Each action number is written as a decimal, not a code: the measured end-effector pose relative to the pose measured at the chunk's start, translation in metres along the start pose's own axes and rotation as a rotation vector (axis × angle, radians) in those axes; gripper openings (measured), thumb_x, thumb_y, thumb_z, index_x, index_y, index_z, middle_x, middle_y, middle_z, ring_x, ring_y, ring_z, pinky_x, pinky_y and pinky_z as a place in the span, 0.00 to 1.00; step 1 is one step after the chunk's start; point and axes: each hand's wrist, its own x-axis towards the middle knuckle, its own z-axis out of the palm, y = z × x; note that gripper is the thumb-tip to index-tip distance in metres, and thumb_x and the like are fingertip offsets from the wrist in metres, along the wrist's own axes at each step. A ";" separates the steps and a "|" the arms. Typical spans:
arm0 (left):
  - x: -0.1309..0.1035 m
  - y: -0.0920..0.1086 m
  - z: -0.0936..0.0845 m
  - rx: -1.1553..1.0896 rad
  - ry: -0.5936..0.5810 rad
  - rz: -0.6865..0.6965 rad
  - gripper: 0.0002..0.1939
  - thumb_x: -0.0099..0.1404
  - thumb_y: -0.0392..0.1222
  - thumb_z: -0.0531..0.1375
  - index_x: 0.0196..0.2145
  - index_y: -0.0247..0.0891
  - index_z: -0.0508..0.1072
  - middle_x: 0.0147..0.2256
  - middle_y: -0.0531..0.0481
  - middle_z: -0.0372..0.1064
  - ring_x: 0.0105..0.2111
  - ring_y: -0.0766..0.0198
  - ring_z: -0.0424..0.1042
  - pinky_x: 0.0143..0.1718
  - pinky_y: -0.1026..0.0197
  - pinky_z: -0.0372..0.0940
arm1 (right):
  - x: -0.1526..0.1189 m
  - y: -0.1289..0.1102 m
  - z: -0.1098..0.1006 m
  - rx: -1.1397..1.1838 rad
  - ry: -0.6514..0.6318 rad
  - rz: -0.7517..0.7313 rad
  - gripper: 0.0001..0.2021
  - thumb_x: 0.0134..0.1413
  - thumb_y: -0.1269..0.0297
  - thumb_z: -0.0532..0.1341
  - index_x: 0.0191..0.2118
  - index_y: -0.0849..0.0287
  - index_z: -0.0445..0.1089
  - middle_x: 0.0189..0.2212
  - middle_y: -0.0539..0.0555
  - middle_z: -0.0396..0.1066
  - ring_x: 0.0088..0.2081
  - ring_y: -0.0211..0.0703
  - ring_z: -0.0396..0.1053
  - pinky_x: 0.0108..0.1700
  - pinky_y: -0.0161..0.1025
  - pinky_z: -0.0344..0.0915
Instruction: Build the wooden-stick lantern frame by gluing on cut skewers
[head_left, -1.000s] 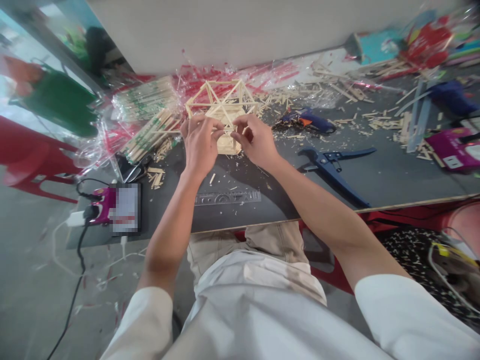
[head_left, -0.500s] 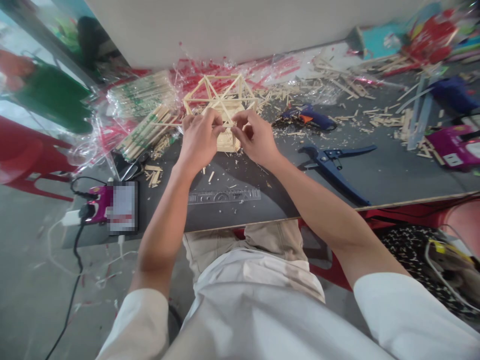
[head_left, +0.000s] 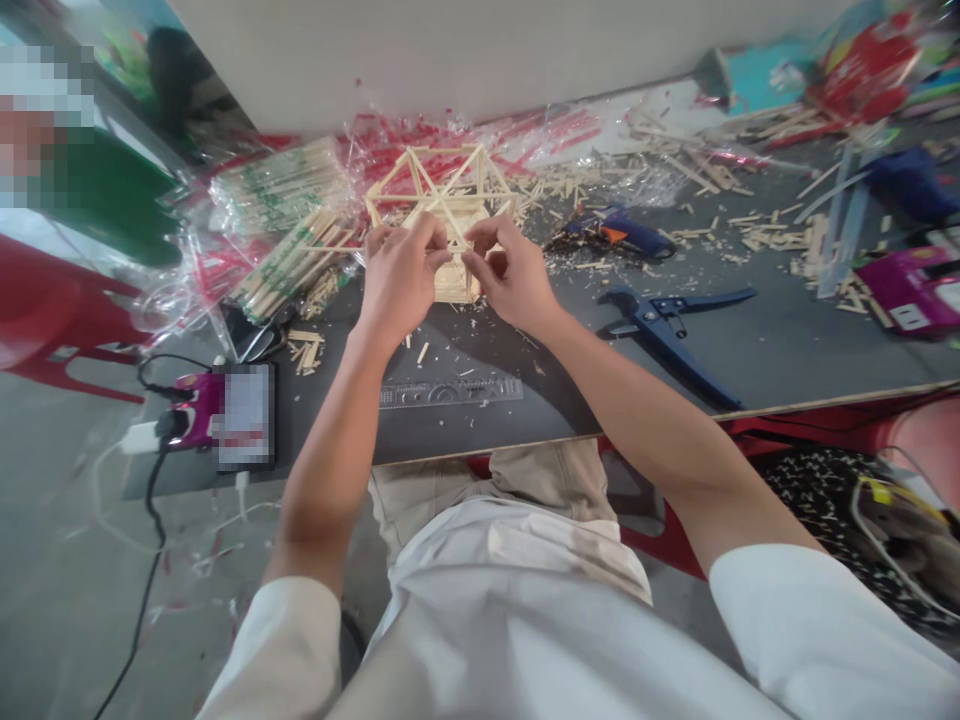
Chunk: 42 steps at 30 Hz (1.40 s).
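Note:
A model frame of pale wooden sticks [head_left: 444,200], with crossed bars on top and a stacked-stick base, stands on the dark table in front of me. At its near side, my left hand [head_left: 401,275] is closed in a pinch on a thin wooden stick [head_left: 330,248], whose end juts out to the left. My right hand [head_left: 517,272] pinches with thumb and forefinger at the same stick, close to the left fingertips. The fingers cover much of the stick and the front of the frame, so whether the two touch cannot be told.
A blue cutter [head_left: 675,340] and a blue glue gun [head_left: 634,235] lie to the right. Near the front edge is a clear ruler [head_left: 450,392]. Bundled sticks [head_left: 289,265], a phone [head_left: 246,415] and a purple power strip [head_left: 196,410] are at left. Stick scraps litter the table.

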 end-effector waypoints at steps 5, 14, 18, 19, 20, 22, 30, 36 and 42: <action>0.000 0.000 0.001 -0.015 -0.025 -0.010 0.09 0.78 0.49 0.54 0.50 0.48 0.70 0.44 0.45 0.76 0.51 0.48 0.75 0.64 0.40 0.59 | -0.001 0.002 0.002 0.003 0.006 0.010 0.19 0.74 0.41 0.52 0.52 0.52 0.61 0.32 0.46 0.64 0.24 0.33 0.61 0.28 0.34 0.61; 0.001 -0.001 0.002 -0.040 -0.003 -0.003 0.07 0.77 0.48 0.55 0.48 0.49 0.71 0.40 0.46 0.76 0.49 0.49 0.76 0.62 0.41 0.61 | -0.001 -0.003 0.002 -0.007 -0.009 0.057 0.15 0.74 0.46 0.54 0.52 0.51 0.61 0.33 0.47 0.64 0.23 0.33 0.60 0.28 0.35 0.59; 0.001 0.000 0.001 -0.035 0.006 -0.004 0.08 0.77 0.49 0.55 0.48 0.48 0.71 0.39 0.46 0.76 0.46 0.49 0.77 0.61 0.40 0.62 | 0.000 -0.002 0.001 -0.014 -0.018 0.039 0.12 0.74 0.51 0.56 0.52 0.52 0.62 0.33 0.47 0.66 0.22 0.33 0.59 0.28 0.35 0.60; 0.000 0.001 0.001 -0.035 0.006 -0.003 0.09 0.77 0.50 0.55 0.48 0.48 0.71 0.38 0.45 0.75 0.45 0.49 0.77 0.61 0.39 0.62 | 0.000 -0.003 -0.001 -0.019 -0.024 0.034 0.12 0.74 0.51 0.56 0.52 0.52 0.62 0.34 0.48 0.66 0.22 0.32 0.59 0.28 0.36 0.60; 0.000 0.002 0.000 -0.035 0.010 -0.001 0.09 0.77 0.50 0.55 0.48 0.48 0.72 0.38 0.45 0.75 0.45 0.49 0.77 0.61 0.39 0.62 | 0.001 -0.004 -0.003 -0.027 -0.029 0.030 0.12 0.74 0.52 0.57 0.52 0.53 0.63 0.34 0.48 0.67 0.22 0.32 0.59 0.28 0.36 0.61; -0.003 0.005 -0.002 -0.033 0.024 0.007 0.09 0.77 0.50 0.55 0.48 0.48 0.72 0.37 0.45 0.74 0.45 0.49 0.76 0.62 0.39 0.61 | 0.003 -0.007 -0.008 -0.046 -0.038 0.016 0.14 0.72 0.50 0.58 0.52 0.53 0.63 0.35 0.49 0.69 0.23 0.33 0.60 0.29 0.36 0.62; -0.029 0.021 -0.021 0.075 0.111 0.076 0.10 0.77 0.44 0.52 0.48 0.51 0.72 0.42 0.44 0.76 0.52 0.49 0.73 0.61 0.41 0.64 | 0.006 -0.031 -0.019 -0.102 -0.043 -0.158 0.15 0.74 0.49 0.55 0.48 0.55 0.69 0.39 0.53 0.72 0.30 0.35 0.68 0.33 0.36 0.67; -0.044 0.016 -0.016 0.060 0.022 0.033 0.12 0.75 0.37 0.52 0.50 0.47 0.72 0.31 0.49 0.75 0.37 0.56 0.76 0.49 0.52 0.69 | -0.002 -0.045 -0.007 0.090 -0.162 -0.081 0.10 0.73 0.58 0.58 0.41 0.57 0.70 0.30 0.50 0.73 0.27 0.33 0.68 0.31 0.34 0.68; -0.050 0.010 -0.005 -0.017 -0.039 -0.053 0.13 0.73 0.37 0.54 0.51 0.48 0.72 0.30 0.53 0.77 0.32 0.60 0.76 0.37 0.60 0.67 | -0.005 -0.042 -0.003 0.427 -0.247 0.189 0.12 0.69 0.54 0.64 0.40 0.58 0.69 0.27 0.49 0.73 0.25 0.34 0.72 0.29 0.33 0.73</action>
